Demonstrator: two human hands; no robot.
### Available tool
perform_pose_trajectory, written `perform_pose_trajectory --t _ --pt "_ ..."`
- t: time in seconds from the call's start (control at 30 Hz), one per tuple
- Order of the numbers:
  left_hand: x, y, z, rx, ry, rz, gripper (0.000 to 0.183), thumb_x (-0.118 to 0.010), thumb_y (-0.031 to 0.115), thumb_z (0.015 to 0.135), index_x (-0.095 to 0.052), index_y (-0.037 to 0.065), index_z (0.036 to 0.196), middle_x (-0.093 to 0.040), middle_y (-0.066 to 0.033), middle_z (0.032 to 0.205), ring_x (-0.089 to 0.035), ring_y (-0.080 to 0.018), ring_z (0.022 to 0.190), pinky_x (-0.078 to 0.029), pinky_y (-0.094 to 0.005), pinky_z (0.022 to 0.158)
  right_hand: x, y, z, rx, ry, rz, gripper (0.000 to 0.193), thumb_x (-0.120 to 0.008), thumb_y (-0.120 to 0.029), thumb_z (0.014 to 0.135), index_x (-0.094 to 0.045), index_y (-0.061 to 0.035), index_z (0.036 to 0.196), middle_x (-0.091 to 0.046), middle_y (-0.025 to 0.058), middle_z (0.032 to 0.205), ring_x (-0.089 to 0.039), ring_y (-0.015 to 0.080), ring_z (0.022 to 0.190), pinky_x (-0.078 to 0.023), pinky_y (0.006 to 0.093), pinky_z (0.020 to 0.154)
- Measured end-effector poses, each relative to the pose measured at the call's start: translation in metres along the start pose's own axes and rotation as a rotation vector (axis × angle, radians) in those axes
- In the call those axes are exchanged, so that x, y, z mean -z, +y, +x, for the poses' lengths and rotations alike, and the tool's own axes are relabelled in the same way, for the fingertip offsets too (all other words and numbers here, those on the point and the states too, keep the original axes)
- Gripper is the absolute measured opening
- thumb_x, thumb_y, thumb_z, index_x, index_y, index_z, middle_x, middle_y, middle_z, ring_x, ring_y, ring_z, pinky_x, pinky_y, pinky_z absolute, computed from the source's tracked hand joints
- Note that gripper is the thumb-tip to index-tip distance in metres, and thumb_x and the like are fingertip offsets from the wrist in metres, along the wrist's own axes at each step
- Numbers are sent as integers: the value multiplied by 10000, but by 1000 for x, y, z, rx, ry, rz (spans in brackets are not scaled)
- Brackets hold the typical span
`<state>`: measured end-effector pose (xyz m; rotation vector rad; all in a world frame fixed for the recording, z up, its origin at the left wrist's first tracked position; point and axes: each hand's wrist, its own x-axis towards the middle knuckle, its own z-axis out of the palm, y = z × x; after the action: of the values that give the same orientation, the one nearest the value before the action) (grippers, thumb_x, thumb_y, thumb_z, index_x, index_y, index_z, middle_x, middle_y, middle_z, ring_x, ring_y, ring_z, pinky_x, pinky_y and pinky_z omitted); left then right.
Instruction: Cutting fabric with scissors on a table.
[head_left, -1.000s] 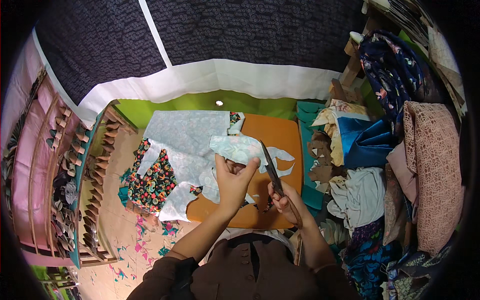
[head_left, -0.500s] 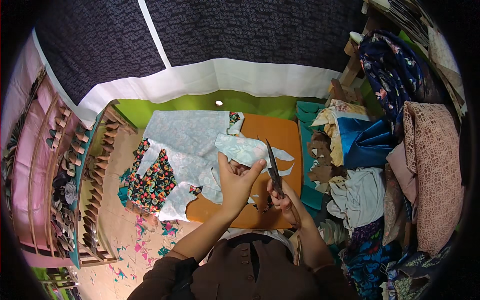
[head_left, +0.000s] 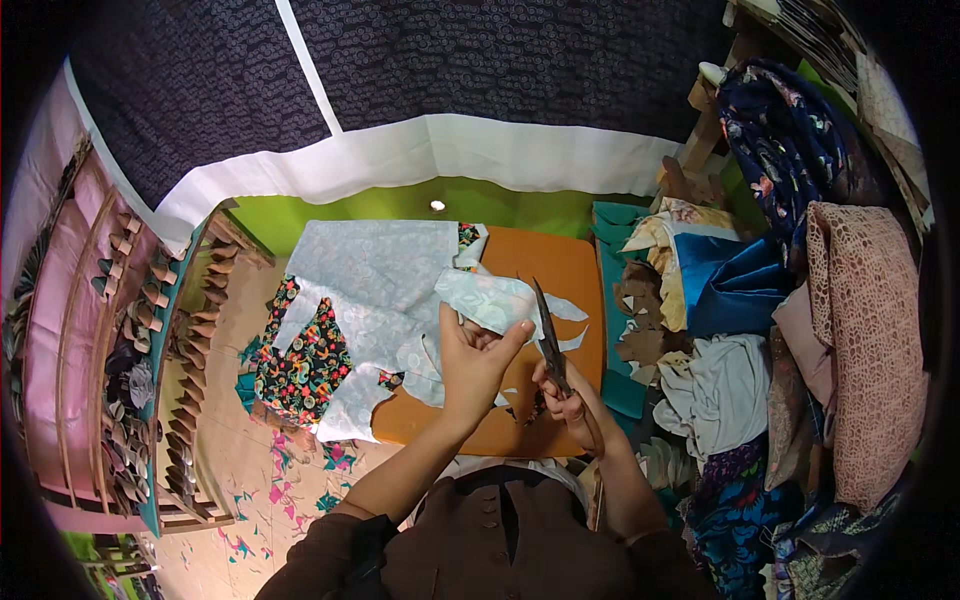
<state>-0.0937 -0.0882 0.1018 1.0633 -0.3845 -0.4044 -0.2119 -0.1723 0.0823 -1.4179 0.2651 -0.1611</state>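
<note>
Between the thumb and fingers of my left hand (head_left: 476, 362) is a pale fabric piece (head_left: 487, 295) with a faint print showing through. My right hand (head_left: 566, 398) grips a pair of dark scissors (head_left: 549, 340), its blades pointing up and away from me at the right edge of that piece. Narrow pale offcuts (head_left: 568, 310) lie just beyond the blades. Under my left hand a larger cloth (head_left: 380, 265) is spread pale side up. Its left part folds over to a black floral side (head_left: 318, 345) with red and orange flowers.
An orange-brown table (head_left: 545, 255) carries the cloth. Shoe lasts fill a rack (head_left: 200, 330) at the left. Pink and teal scraps (head_left: 285, 480) litter the floor. On the right are heaped fabrics, among them a blue satin piece (head_left: 730, 285) and a white cloth (head_left: 715, 390).
Hands, scissors and fabric piece stay in nearly the same place. The fabric piece has shifted very slightly to the right.
</note>
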Motion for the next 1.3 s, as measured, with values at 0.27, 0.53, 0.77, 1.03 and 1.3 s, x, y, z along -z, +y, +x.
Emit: perform_pose_trajectory --t 0.27,0.53,0.77,1.03,1.3 --pt "3 0 0 33 -17 0 437 -612 -53 722 -303 23 1021 -551 -117 921 -567 -144 823 -470 -218 669 3 -2 -6 -139 -39 98 853 -485 -767 498 -408 -52 957 -296 -57 725 -252 4 529 -178 139 444" --pt "3 1 -1 61 -55 82 441 -620 -50 718 -313 18 1027 -547 -104 922 -564 -141 819 -465 -214 663 4 1 -3 -42 -15 6 877 -432 -785 506 -395 -45 976 -290 -56 730 -247 9 540 -186 152 458" --pt "2 -1 -2 24 -52 0 451 -621 -48 716 -315 18 1041 -537 -97 940 -557 -133 826 -459 -215 670 2 -6 -4 -68 7 4 871 -443 -785 494 -392 -51 959 -290 -54 728 -246 8 539 -189 153 453" --pt "3 0 -2 52 -45 23 447 -632 -37 711 -321 22 1026 -539 -87 918 -555 -122 800 -452 -210 640 4 1 -7 -125 -43 138 835 -468 -765 511 -402 -62 957 -299 -54 721 -240 6 531 -163 150 437" --pt "-1 2 -4 52 -38 43 434 -635 -37 707 -330 18 1010 -542 -81 904 -555 -114 776 -449 -207 627 1 -7 -4 -57 -19 79 809 -440 -757 564 -399 -54 963 -294 -52 723 -236 12 536 -166 159 448"
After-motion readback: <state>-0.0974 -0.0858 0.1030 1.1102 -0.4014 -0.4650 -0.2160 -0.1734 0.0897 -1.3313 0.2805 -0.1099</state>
